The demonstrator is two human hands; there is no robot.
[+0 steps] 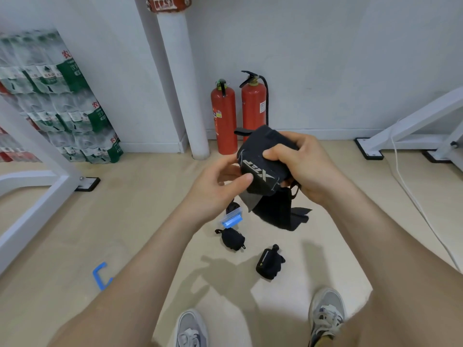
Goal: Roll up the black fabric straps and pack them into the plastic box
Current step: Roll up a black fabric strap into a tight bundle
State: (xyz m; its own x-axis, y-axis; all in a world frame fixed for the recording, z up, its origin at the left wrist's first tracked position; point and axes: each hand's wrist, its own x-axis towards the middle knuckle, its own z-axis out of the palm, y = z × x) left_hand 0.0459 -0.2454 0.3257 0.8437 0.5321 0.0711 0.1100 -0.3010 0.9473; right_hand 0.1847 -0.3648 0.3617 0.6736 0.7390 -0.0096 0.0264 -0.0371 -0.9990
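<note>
I hold a partly rolled black fabric strap (260, 166) with white lettering at chest height. My right hand (298, 166) grips the roll from the right, thumb on top. My left hand (220, 181) pinches its left end with thumb and fingers. The strap's loose tail (278, 214) hangs below the roll. On the floor under my hands lie two rolled black straps (233, 239) (269, 262). A clear plastic box with a blue clasp (231, 219) sits just below my left wrist, largely hidden by it.
Two red fire extinguishers (238, 116) stand against the wall by a white pipe (183, 83). Shrink-wrapped bottle packs (60, 101) stack at left. White frame legs (37, 196) (406, 131) flank the floor. A blue clip (101, 275) lies at left, my shoes (325, 316) below.
</note>
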